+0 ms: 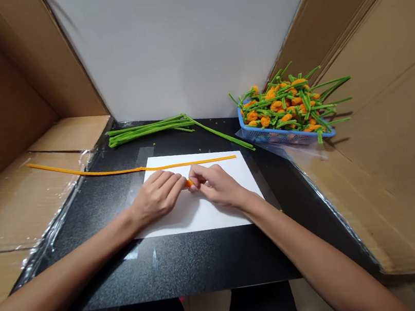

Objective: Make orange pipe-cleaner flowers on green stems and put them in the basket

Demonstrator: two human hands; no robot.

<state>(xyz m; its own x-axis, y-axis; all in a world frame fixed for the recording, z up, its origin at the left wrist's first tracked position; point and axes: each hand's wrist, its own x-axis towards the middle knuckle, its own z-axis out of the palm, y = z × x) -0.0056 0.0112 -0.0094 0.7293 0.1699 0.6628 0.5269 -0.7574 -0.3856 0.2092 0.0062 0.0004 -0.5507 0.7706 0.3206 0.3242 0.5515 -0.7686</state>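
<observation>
Over the white sheet of paper (196, 214), my left hand (160, 192) and my right hand (213, 181) meet with their fingertips nearly together. Between them shows a small piece of orange pipe cleaner (189, 183), pinched from both sides; most of it is hidden by the fingers. Both hands are closed. Just beyond the fingers lies a long orange pipe cleaner (116, 172), stretching from the cardboard on the left across to the paper's far right.
Green pipe cleaners (145, 131) lie bundled at the back of the black table (170, 270), one angled off rightward. A blue basket (286, 136) at the back right is heaped with orange-and-green pipe-cleaner pieces (289, 104). Cardboard walls (389, 97) stand at the sides.
</observation>
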